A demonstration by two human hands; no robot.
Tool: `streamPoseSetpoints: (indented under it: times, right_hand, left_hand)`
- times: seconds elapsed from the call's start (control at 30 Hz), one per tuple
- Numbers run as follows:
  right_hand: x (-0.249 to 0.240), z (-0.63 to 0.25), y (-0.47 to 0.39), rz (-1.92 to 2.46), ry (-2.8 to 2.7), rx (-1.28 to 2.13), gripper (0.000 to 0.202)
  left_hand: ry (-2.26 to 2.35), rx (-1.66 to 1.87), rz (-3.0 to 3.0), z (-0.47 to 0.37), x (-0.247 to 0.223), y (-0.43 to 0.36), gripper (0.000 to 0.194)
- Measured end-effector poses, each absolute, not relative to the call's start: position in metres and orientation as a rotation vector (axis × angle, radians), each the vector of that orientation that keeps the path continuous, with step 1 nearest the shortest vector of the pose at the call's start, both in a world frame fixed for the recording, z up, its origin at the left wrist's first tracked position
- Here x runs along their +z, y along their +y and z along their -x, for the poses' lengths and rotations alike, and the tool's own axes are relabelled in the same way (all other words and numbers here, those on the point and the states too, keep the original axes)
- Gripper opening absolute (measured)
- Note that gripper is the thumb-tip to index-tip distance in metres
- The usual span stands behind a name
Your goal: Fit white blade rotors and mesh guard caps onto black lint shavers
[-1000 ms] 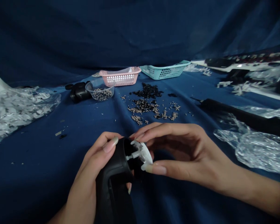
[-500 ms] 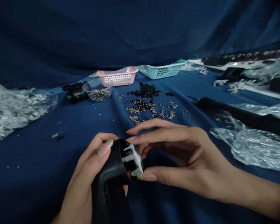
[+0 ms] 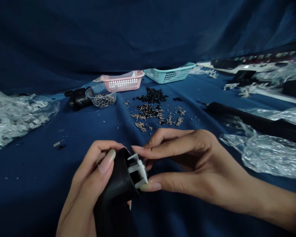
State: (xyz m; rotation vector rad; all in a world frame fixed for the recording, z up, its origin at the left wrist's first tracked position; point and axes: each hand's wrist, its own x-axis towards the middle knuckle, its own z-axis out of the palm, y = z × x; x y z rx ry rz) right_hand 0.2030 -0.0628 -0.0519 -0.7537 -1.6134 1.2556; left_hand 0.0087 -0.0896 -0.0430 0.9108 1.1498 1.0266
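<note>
My left hand [image 3: 93,177] is wrapped round a black plastic housing [image 3: 118,184] with a round open end and a handle-like lower part, its thumb lying on top. A white pronged plastic piece [image 3: 139,171] sits at the mouth of that opening, tilted, its prongs pointing into the housing. Thumb and fingers of my right hand [image 3: 187,161] pinch this piece by its edges from the right. Whatever lies deeper inside the housing is hidden.
Small screws [image 3: 148,112] and black bits [image 3: 154,95] lie loose ahead, near a clear bowl [image 3: 103,97], a pink basket [image 3: 123,82] and a teal basket [image 3: 172,75]. An electric screwdriver [image 3: 249,118] and plastic bags [image 3: 268,158] are at right; a bag of white parts [image 3: 19,115] is at left.
The white piece has moved slightly left with my right hand and sits a little closer into the opening. My right fingers are bent more; the housing has shifted slightly left.
</note>
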Motion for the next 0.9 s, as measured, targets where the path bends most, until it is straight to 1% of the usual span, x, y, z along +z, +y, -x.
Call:
streamPoseSetpoints:
  times: [0.07,0.17,0.23,0.4,0.63,0.7,0.8,0.9]
  right_hand:
    - [-0.051,-0.203,-0.061,0.748,-1.588,1.295,0.042]
    - [-0.049,-0.203,-0.06,0.732,-1.575,1.343,0.042]
    - [-0.047,-0.204,-0.061,0.737,-1.584,1.366,0.042]
    - [-0.044,-0.205,-0.062,0.757,-1.582,1.389,0.04]
    - [-0.04,-0.203,-0.066,0.775,-1.578,1.37,0.031]
    - [-0.039,-0.203,-0.066,0.76,-1.577,1.359,0.029]
    - [-0.04,-0.201,-0.068,0.734,-1.566,1.288,0.032]
    - [-0.043,-0.199,-0.069,0.772,-1.606,1.179,0.032]
  left_hand:
    - [1.251,1.082,-0.915,-0.014,-0.043,-0.094,0.016]
    - [1.355,1.13,-0.905,-0.017,-0.044,-0.097,0.037]
    - [1.384,1.194,-0.927,-0.016,-0.044,-0.096,0.043]
    - [1.426,1.172,-1.073,-0.008,-0.04,-0.092,0.038]
    - [1.476,1.129,-1.077,-0.012,-0.032,-0.095,0.05]
    - [1.48,1.166,-1.109,-0.015,-0.033,-0.094,0.05]
    - [1.411,1.219,-1.128,-0.012,-0.039,-0.088,0.046]
    - [1.272,1.18,-1.125,-0.008,-0.05,-0.079,0.038]
